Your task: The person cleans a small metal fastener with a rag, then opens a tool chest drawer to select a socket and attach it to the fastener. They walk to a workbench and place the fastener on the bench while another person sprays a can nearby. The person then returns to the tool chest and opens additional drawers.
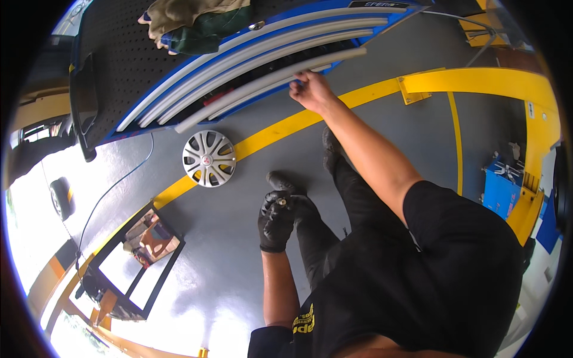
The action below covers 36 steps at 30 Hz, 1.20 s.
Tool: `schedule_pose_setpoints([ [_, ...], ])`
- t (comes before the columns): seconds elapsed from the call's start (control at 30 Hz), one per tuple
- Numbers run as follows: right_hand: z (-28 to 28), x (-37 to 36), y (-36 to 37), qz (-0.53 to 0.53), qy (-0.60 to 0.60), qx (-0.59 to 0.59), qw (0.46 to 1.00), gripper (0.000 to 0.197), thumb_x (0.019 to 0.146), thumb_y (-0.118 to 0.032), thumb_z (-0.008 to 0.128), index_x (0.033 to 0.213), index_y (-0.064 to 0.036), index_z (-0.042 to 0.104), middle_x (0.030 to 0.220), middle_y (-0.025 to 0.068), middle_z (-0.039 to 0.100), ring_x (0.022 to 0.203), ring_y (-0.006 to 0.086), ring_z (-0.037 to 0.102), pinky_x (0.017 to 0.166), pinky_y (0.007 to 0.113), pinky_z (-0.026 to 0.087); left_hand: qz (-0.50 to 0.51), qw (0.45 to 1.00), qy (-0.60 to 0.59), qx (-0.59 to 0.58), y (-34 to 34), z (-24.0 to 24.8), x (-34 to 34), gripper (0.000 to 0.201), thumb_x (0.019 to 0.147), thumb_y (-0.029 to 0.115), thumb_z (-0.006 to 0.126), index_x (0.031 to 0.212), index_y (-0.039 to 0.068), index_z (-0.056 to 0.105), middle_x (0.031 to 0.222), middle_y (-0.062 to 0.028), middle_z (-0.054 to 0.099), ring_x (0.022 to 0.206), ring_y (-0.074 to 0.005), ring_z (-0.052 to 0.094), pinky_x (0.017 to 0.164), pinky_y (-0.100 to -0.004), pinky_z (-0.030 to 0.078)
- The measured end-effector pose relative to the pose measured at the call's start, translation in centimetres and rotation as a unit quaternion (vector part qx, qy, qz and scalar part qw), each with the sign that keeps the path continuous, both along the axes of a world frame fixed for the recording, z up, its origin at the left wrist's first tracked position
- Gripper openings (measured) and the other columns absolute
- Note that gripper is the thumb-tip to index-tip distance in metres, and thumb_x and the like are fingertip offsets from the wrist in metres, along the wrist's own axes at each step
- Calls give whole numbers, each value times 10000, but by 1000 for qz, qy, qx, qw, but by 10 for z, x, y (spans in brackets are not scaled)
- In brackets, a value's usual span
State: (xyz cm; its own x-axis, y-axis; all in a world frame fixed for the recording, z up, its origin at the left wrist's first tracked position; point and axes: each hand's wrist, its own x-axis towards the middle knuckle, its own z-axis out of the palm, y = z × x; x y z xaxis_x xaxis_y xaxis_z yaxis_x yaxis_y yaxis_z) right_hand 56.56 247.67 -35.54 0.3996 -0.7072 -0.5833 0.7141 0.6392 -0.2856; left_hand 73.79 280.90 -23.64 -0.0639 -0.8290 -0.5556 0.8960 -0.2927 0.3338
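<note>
My left hand [276,224], in a black glove, is closed around a small metal piece [282,202] with a round, bright end. The fingers cover most of that piece, so its kind does not show. My bare right hand [311,90] reaches forward to a blue tool cabinet, its fingers curled at the pale grey front edge of a drawer [271,80]. This drawer stands a little way out, and dark contents with a bit of red show in the gap behind its edge. More closed drawers with grey edges lie above it.
Tan and green work gloves [197,24] lie on the cabinet's black top. A silver wheel cover [209,159] rests on the floor by a yellow line. At left stands a black-framed stand [179,241] with a hose nearby. A yellow metal frame [477,79] and blue box [501,190] are at right.
</note>
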Motion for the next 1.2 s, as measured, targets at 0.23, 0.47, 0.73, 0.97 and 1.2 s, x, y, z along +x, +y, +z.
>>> schedule_pose_setpoints([
  [0.23,52,-66,145,96,198,120,968,162,934,-79,595,1084,-124,553,1015,48,571,866,206,625,701,336,524,4,999,-41,-11,-5,1,3,216,1009,211,644,1180,96,578,1032,-23,568,954,-197,579,1038,-457,430],
  [0.47,87,-110,222,241,250,98,933,563,858,49,461,1391,-130,465,1352,48,555,901,182,625,760,333,517,-58,954,-294,-25,-13,-7,27,290,1060,173,543,1330,69,543,1220,-63,635,1013,-186,628,1072,-450,460],
  [0.73,86,-109,241,245,275,135,920,562,829,64,470,1350,-147,473,1292,48,569,923,200,636,772,353,535,-136,847,-512,-26,-9,-12,54,247,1084,197,492,1300,86,535,1101,-40,627,1017,-180,624,1012,-412,495],
  [0.97,96,-114,263,265,266,179,910,557,798,78,463,1330,-89,456,1253,72,557,982,242,661,813,406,572,127,986,92,-53,-16,7,103,225,1025,231,622,1201,94,659,1083,-19,680,1005,-119,650,1001,-299,503],
  [1.2,102,-119,262,286,264,209,897,622,789,85,461,1378,-116,445,1251,83,554,982,238,661,803,396,570,134,979,-133,-77,-49,34,120,132,1064,195,528,1085,104,620,1062,-36,634,991,-190,630,977,-381,493],
])
